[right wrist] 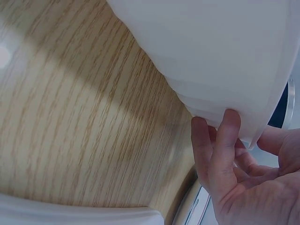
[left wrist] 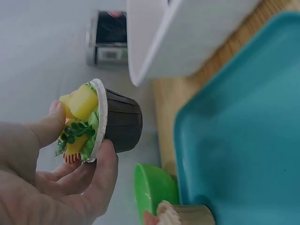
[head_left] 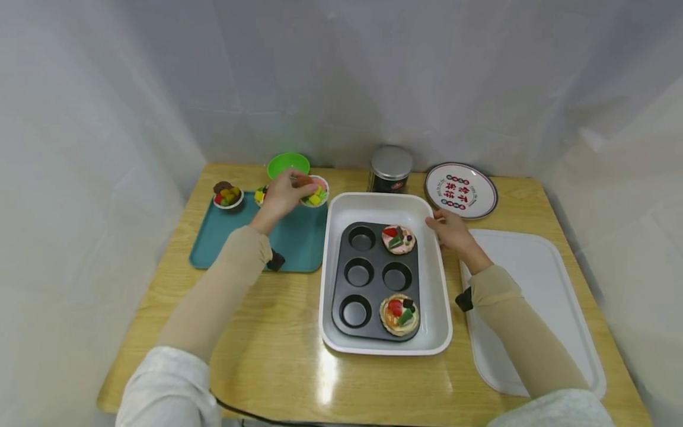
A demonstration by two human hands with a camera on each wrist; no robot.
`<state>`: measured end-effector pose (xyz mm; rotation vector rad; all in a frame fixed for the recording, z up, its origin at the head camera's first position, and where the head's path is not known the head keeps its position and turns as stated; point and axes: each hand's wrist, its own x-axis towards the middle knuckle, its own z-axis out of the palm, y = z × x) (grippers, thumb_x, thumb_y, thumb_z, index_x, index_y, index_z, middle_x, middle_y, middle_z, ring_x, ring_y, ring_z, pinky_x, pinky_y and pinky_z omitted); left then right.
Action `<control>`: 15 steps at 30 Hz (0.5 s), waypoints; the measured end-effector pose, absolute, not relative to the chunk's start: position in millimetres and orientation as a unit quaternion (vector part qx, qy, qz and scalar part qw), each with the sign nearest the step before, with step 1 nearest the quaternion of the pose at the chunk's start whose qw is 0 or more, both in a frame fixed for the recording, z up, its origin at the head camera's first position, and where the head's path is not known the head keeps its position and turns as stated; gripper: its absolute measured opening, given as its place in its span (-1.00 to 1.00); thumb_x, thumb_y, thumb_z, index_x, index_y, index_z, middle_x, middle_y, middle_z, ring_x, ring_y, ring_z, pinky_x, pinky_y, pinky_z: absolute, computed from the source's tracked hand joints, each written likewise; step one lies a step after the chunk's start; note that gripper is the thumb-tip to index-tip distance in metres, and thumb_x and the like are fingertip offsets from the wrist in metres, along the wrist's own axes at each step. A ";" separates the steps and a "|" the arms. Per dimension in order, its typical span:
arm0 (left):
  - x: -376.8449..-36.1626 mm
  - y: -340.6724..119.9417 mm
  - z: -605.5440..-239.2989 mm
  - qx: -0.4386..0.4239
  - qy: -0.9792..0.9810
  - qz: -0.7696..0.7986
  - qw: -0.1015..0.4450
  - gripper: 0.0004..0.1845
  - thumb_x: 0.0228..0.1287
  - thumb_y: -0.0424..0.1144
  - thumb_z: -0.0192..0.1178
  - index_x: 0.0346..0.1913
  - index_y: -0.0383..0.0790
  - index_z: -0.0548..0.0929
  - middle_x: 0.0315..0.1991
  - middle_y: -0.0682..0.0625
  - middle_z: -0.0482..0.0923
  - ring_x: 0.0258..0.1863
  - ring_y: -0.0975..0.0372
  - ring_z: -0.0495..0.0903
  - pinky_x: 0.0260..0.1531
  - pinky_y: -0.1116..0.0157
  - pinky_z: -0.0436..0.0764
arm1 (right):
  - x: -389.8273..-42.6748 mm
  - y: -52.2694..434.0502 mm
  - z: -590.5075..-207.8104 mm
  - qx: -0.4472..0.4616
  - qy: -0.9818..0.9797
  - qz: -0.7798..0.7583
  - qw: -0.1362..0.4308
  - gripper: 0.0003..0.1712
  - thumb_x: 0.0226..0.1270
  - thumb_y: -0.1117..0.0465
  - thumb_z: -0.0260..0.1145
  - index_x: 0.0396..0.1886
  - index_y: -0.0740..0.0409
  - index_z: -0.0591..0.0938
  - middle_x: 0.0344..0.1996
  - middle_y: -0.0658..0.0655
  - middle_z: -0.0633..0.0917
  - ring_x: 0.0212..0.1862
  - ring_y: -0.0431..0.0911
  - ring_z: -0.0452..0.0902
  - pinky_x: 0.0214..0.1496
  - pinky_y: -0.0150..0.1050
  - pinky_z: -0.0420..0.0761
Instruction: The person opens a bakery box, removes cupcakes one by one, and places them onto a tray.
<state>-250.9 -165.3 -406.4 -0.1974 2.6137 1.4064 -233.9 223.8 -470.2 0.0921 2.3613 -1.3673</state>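
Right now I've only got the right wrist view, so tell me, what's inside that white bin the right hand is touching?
Observer: A dark muffin pan lies in the white bin.
Operator: Is anything in the pan?
Observer: Yes, a pink-topped pastry at its far right and a red-and-orange-topped pastry at its near right.
Operator: And what's the other one of the hands doing?
Observer: The left hand holds a cupcake in a dark wrapper.
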 end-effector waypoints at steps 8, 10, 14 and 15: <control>-264.2 -165.8 -424.6 -0.100 0.893 0.433 0.073 -0.45 0.52 -0.01 0.28 0.31 -0.37 0.52 0.28 -0.29 0.56 0.13 -0.03 0.52 0.26 0.04 0.60 | -232.8 223.2 -469.3 0.037 0.848 -0.487 0.207 -0.36 0.73 0.01 0.01 0.53 0.39 0.28 0.34 0.51 0.51 -0.01 0.01 0.66 -0.22 -0.29 0.72; -267.1 -164.5 -430.7 -0.105 0.894 0.430 0.072 -0.47 0.53 -0.01 0.27 0.27 -0.39 0.55 0.22 -0.29 0.57 0.08 -0.03 0.52 0.23 0.06 0.61 | -233.2 222.8 -469.7 0.038 0.850 -0.485 0.205 -0.36 0.73 0.01 0.01 0.52 0.39 0.28 0.33 0.50 0.51 -0.02 0.00 0.65 -0.22 -0.30 0.72; -271.2 -162.2 -441.9 -0.111 0.903 0.410 0.066 -0.46 0.54 0.02 0.25 0.25 -0.42 0.55 0.15 -0.28 0.59 0.02 -0.02 0.52 0.16 0.07 0.61 | -234.6 223.3 -471.2 0.037 0.852 -0.481 0.205 -0.36 0.74 0.01 0.01 0.53 0.38 0.28 0.35 0.49 0.50 0.03 0.02 0.63 -0.22 -0.30 0.71; -272.0 -161.3 -444.0 -0.112 0.905 0.405 0.066 -0.45 0.54 0.02 0.25 0.26 -0.42 0.54 0.15 -0.28 0.58 0.03 -0.02 0.53 0.17 0.06 0.61 | -235.2 223.7 -471.8 0.037 0.852 -0.480 0.205 -0.36 0.74 0.01 0.01 0.53 0.37 0.28 0.35 0.49 0.50 0.05 0.03 0.63 -0.21 -0.30 0.71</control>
